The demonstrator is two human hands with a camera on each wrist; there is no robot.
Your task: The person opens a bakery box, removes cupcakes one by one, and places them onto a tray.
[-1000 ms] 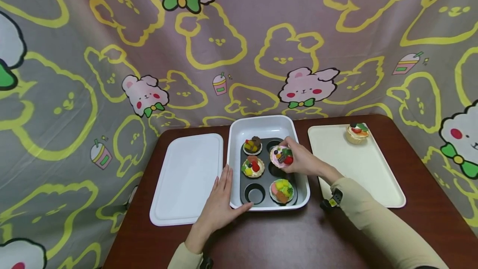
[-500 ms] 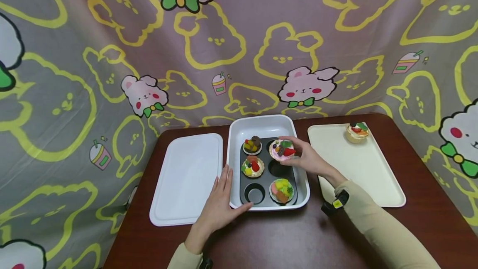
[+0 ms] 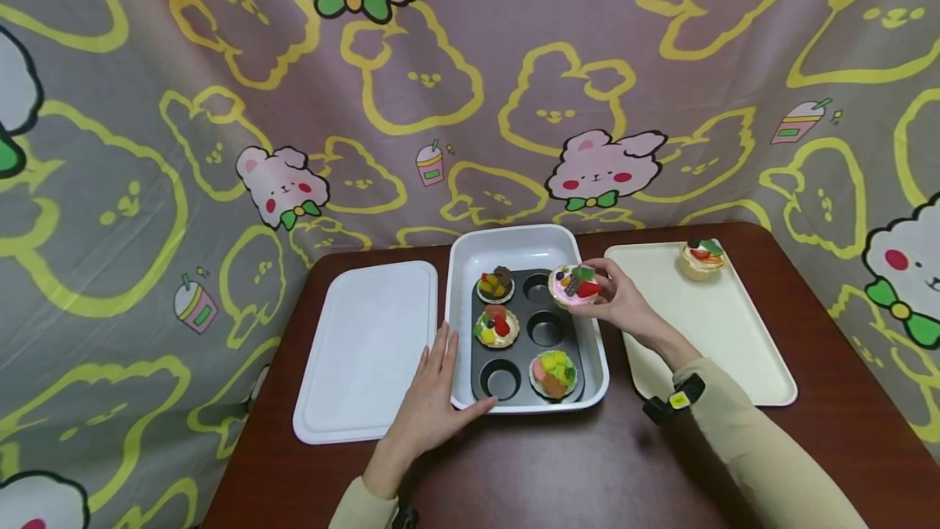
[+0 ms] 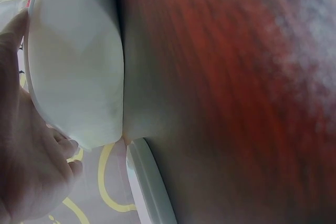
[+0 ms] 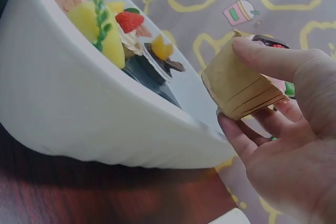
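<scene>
My right hand [image 3: 624,300] pinches a fruit tart [image 3: 574,285] with pink cream, a red strawberry piece and a green leaf, raised over the right side of a white tub [image 3: 514,243]. The right wrist view shows the tart's tan shell [image 5: 239,80] between thumb and fingers. Inside the tub lies a dark muffin pan [image 3: 523,357]. It bears a chocolate tart [image 3: 496,285], a white-cream tart [image 3: 496,326] and a yellow-and-green fruit tart [image 3: 554,374]; its other cups are bare. My left hand [image 3: 433,398] rests with straight fingers against the tub's near left corner.
A flat white lid [image 3: 367,349] lies left of the tub on the dark red-brown table [image 3: 536,472]. To the right is a cream tray [image 3: 705,341] with one tart [image 3: 701,260] at its far corner. A patterned curtain [image 3: 470,88] surrounds the table's back and sides.
My right hand has lifted the pink-cream tart from above the pan's right-hand cups and carried it rightward to the tub's right rim. The left hand stays put.
</scene>
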